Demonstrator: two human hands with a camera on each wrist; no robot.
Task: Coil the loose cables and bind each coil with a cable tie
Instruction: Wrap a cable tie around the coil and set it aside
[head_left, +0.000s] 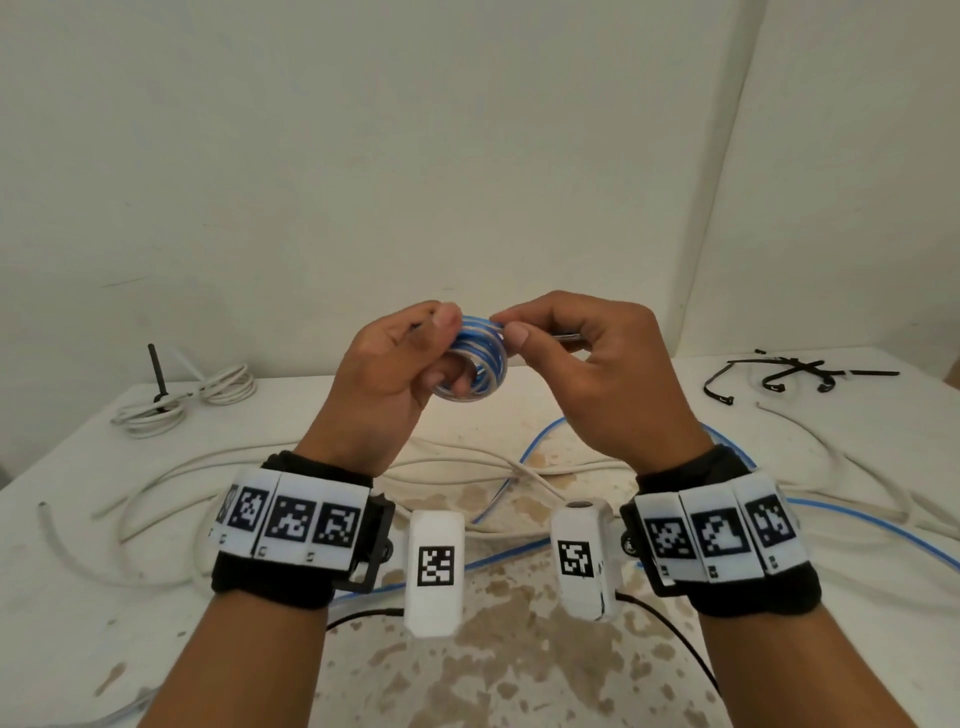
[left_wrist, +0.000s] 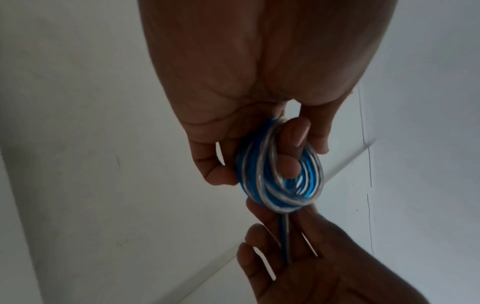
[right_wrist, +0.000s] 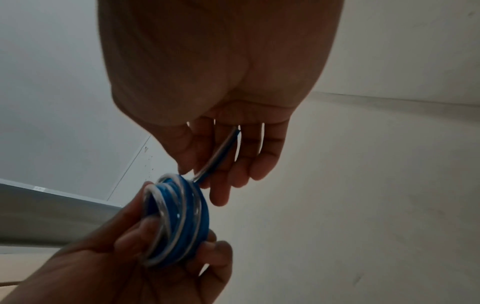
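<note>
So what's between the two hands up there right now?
The small blue-and-white cable coil: the left hand grips it, while the right hand pinches the strand leaving its top. Head view shows it clearest.

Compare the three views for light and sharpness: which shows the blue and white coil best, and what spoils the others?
Head view: bright, even light, sharp; blue and white coil clear between left hand and right hand. Left wrist view: dim, palm backlit, the coil soft with blur. Right wrist view: darkest, palm in shadow, cable strand smeared.
</note>
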